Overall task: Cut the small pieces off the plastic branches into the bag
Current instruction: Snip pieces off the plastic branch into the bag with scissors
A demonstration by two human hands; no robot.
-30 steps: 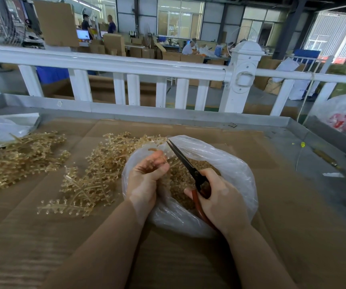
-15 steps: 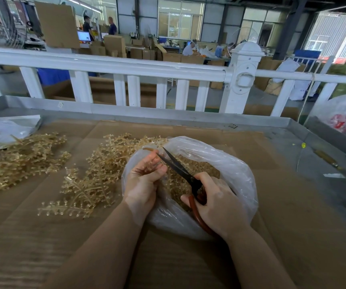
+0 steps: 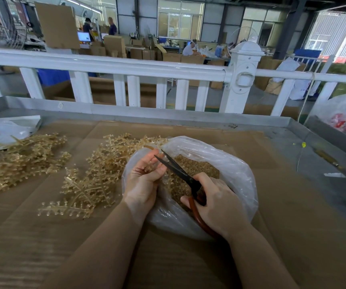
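A clear plastic bag (image 3: 236, 163) lies open on the cardboard, with a heap of small amber pieces (image 3: 195, 165) inside. Over its mouth my left hand (image 3: 145, 178) holds a small amber plastic branch (image 3: 150, 166) in curled fingers. My right hand (image 3: 216, 203) grips black scissors (image 3: 178, 170) by their red-brown handles; the blades are parted, with their tips at the branch by my left fingers. A pile of amber plastic branches (image 3: 88, 178) lies left of the bag.
A second pile of branches (image 3: 16, 161) sits at the far left, beside a crumpled plastic bag (image 3: 3, 130). A white railing (image 3: 126, 69) and the table's metal rim (image 3: 168, 115) run along the back. Another white bag (image 3: 345, 113) stands at the right.
The scissors have swung left from pointing up over the bag to my left fingers, and the blades have parted. My left hand has turned the branch slightly.
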